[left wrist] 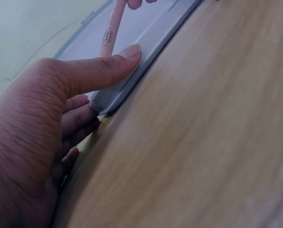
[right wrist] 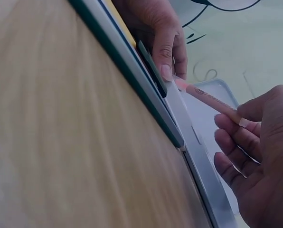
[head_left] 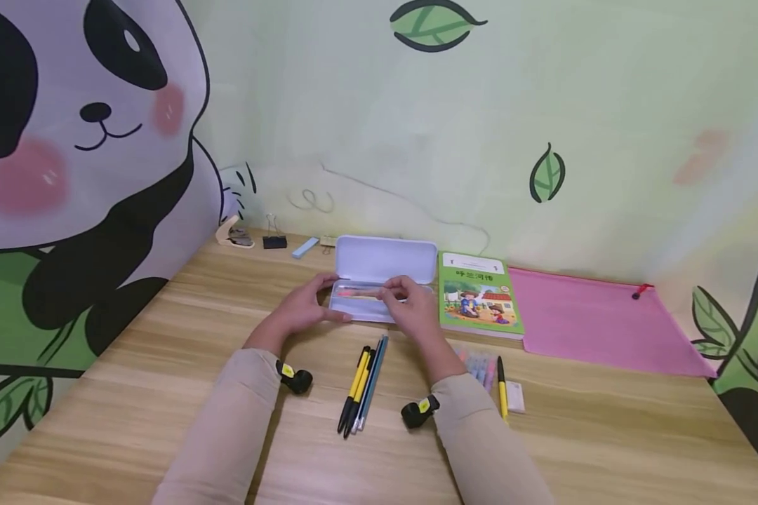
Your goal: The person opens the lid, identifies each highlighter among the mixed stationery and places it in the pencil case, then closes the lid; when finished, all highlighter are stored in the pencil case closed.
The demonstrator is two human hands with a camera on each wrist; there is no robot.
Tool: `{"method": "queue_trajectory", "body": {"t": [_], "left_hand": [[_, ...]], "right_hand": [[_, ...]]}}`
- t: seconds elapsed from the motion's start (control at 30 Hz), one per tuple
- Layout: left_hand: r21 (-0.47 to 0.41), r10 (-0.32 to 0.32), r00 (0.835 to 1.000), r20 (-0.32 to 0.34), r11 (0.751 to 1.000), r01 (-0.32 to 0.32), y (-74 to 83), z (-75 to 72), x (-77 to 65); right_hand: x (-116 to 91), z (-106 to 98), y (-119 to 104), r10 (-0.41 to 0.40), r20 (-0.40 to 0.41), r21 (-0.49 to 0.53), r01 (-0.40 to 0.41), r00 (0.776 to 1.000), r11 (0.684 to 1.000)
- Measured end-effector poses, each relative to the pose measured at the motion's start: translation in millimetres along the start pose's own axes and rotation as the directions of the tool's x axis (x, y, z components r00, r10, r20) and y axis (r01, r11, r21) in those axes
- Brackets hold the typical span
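Note:
A pale lavender pencil case point(head_left: 341, 308) lies open on the table, its lid point(head_left: 385, 258) raised at the back. My left hand point(head_left: 303, 305) grips the case's left end, with the thumb point(left wrist: 127, 54) over the near rim and the other fingers round the side. Between thumb and fingertips, my right hand point(head_left: 413, 308) pinches one end of a slim peach-coloured marker point(right wrist: 212, 101). The marker lies lengthwise over the case's tray, its pink tip end pointing toward my left hand.
Yellow-and-black pens point(head_left: 356, 386) and blue pencils point(head_left: 373, 382) lie between my forearms. Pastel markers point(head_left: 478, 366), another yellow pen point(head_left: 502, 386) and a white eraser point(head_left: 515, 397) are by my right sleeve. A green book point(head_left: 480, 294), pink pouch point(head_left: 606, 322) and black binder clip point(head_left: 274, 242) lie farther back.

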State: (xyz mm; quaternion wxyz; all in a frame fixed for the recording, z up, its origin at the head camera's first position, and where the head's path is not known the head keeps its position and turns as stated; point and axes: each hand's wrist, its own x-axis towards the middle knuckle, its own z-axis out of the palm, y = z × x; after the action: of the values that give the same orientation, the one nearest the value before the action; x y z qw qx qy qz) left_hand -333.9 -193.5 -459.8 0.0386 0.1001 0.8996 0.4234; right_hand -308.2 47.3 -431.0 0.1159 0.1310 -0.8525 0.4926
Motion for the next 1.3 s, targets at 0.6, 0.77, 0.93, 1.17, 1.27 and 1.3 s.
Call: {"method": "queue_trajectory", "body": {"t": [0.6, 0.77, 0.93, 1.17, 1.27, 1.3], "left_hand": [[0.022, -0.003, 1.000, 0.008, 1.000, 0.003, 5.7, -5.4, -0.5], [0.014, -0.011, 1.000, 0.004, 1.000, 0.010, 6.1, -3.9, -1.2], [0.020, -0.006, 1.000, 0.010, 1.000, 0.005, 5.4, -2.9, -2.2], [0.016, 0.005, 1.000, 0.007, 1.000, -0.005, 4.0, -2.6, -0.6], [0.012, -0.003, 1.000, 0.009, 1.000, 0.003, 3.3, -2.3, -0.1], [0.011, -0.005, 1.000, 0.011, 1.000, 0.005, 3.0, -2.1, 0.0]], "right_hand": [[-0.9, -0.1, 4.4, -0.032, 0.080, -0.050, 0.036, 0.996, 0.998], [-2.0, 0.3, 7.2, -0.024, 0.155, -0.125, 0.043, 0.988, 0.991], [-1.6, 2.3, 10.5, -0.027, 0.195, -0.175, 0.062, 0.980, 0.983], [-0.5, 2.3, 9.5, -0.057, 0.207, -0.194, 0.098, 0.977, 0.976], [-0.5, 2.1, 9.2, -0.064, 0.209, -0.202, 0.107, 0.976, 0.974], [-0.6, 2.1, 9.2, -0.064, 0.209, -0.204, 0.108, 0.976, 0.973]]}}
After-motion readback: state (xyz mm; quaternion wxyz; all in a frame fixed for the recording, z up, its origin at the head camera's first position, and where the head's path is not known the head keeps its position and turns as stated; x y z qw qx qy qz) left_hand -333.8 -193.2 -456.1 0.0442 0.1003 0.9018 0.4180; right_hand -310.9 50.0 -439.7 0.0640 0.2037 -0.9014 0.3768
